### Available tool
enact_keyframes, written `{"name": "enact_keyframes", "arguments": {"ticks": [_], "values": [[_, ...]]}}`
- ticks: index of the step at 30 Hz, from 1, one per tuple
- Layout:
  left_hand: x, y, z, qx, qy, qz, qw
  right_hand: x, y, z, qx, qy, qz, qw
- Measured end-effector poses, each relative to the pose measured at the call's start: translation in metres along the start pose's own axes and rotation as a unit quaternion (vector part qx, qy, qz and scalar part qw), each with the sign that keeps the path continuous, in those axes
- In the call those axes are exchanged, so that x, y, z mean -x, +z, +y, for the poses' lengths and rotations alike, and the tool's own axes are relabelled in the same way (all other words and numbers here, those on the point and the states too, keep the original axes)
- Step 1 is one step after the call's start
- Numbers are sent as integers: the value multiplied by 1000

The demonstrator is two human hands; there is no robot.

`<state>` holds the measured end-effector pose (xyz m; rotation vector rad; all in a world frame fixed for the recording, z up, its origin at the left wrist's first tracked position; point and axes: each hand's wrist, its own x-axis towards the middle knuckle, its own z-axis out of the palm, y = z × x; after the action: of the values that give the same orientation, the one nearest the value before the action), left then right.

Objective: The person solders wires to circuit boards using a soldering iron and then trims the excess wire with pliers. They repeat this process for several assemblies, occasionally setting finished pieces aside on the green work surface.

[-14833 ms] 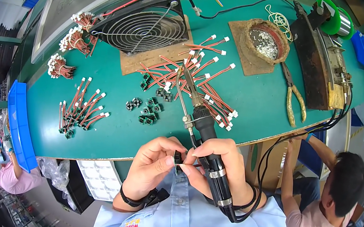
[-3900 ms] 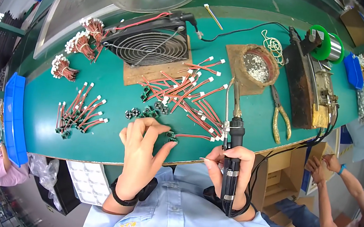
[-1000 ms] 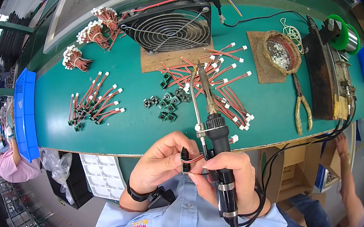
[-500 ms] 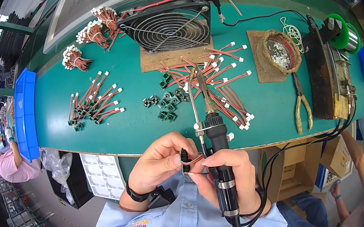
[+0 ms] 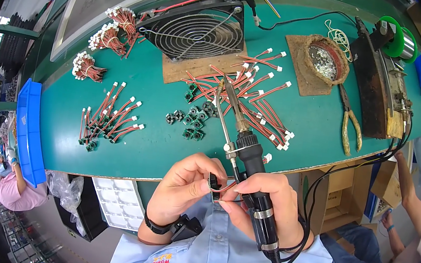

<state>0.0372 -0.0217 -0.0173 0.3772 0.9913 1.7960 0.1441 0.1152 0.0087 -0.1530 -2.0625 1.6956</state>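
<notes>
Near the table's front edge my left hand [image 5: 179,186] is closed, pinching a small dark circuit board [image 5: 212,181] with a green edge between thumb and fingers. My right hand [image 5: 279,196] wraps round the black handle of a soldering iron [image 5: 254,161] with a thin solder feed tube [image 5: 223,120] clamped alongside. Its tip points away from me, over a pile of wires. Short red and black wires [image 5: 226,188] run from the board to my right fingertips, which seem to touch them. The exact joint is hidden by my fingers.
Loose connector wires [image 5: 266,112] and small green boards [image 5: 194,118] lie mid-table. Wired boards [image 5: 108,123] lie left, below wire bundles [image 5: 107,38]. A fan [image 5: 197,31], solder-scrap bowl [image 5: 326,61], pliers [image 5: 349,126], solder spool [image 5: 405,44] and blue bin [image 5: 29,131] surround them. Another person's arm [image 5: 411,184] is at right.
The soldering iron's tip has tilted very slightly to the left. My hands keep nearly the same place and hold. At right, the other person's hands have shifted a little.
</notes>
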Motion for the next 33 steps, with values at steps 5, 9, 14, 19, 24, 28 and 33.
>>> {"name": "enact_keyframes", "arguments": {"ticks": [5,9,14,19,24,28,33], "values": [[0,1,1,-12,6,5,1000,3,0,0,-20,27,1,999],[2,0,1,-12,10,4,1000,4,0,0,-26,33,2,999],[2,0,2,-32,17,5,999,2,-1,0,-15,26,-2,1000],[2,-1,2,-27,19,1,999,2,-2,-1,-13,23,-8,1000],[2,1,2,-35,24,5,999,3,-2,-1,-9,19,-3,1000],[5,1,0,-39,31,6,999,4,-1,-2,-9,18,-1,1000],[8,3,2,-55,18,2,998,4,-5,-2,11,8,-11,1000]]}}
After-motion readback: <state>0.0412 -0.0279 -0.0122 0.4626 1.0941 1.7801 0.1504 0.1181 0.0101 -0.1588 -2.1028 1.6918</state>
